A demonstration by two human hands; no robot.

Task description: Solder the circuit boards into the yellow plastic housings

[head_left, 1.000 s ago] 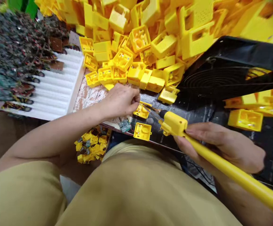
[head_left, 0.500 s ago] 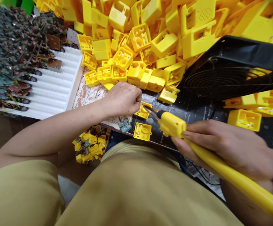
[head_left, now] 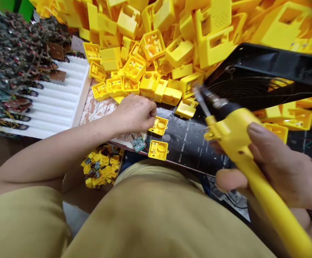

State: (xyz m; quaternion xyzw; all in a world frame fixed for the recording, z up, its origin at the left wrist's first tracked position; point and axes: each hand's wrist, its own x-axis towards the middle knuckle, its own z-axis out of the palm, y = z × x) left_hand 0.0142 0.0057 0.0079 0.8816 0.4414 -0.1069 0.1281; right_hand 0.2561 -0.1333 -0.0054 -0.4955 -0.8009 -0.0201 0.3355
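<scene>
Our black desk [head_left: 182, 143] carries heaped yellow casings [head_left: 153, 44] and a black fan [head_left: 241, 84]; our left hand [head_left: 137, 113] arches down, grip pinched narrow at the upper case [head_left: 161, 125], anything between fingertips hidden; our right hand [head_left: 287, 168] holds the yellow soldering tool [head_left: 235, 132], raised and tilted; the lower case [head_left: 158, 149] lies by the near edge.

This looks like a small assembly workshop: a heap of yellow plastic cases [head_left: 153, 44] covers the worktop [head_left: 182, 143] beyond its near edge, wired circuit boards [head_left: 13, 64] crowd a white ridged tray [head_left: 61, 96], and a black fan [head_left: 268, 75] stands among the cases
</scene>
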